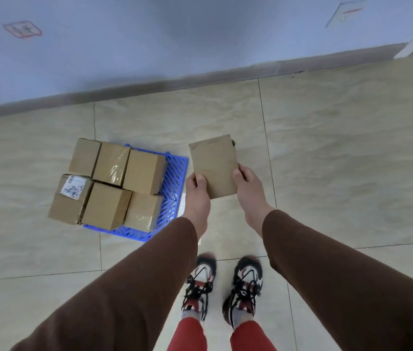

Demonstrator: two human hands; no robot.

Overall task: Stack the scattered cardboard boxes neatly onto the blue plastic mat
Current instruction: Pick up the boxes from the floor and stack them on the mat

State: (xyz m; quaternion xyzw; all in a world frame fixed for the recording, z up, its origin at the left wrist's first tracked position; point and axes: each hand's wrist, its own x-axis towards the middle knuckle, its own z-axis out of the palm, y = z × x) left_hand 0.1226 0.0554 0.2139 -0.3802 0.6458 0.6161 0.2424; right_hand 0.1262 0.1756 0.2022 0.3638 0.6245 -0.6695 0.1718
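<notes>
I hold a plain brown cardboard box [214, 166] in the air in front of me, to the right of the blue plastic mat [173, 191]. My left hand [197, 196] grips its lower left edge, thumb on top. My right hand [247, 188] grips its lower right edge the same way. On the mat stand several cardboard boxes [110, 183] packed in two rows. One at the left carries a white shipping label [73, 187]. The mat's right strip is bare.
A pale tiled floor [339, 160] spreads all around. A white wall with a grey skirting [200, 77] runs across the back. My feet in black-and-white sneakers [223, 285] stand below the held box.
</notes>
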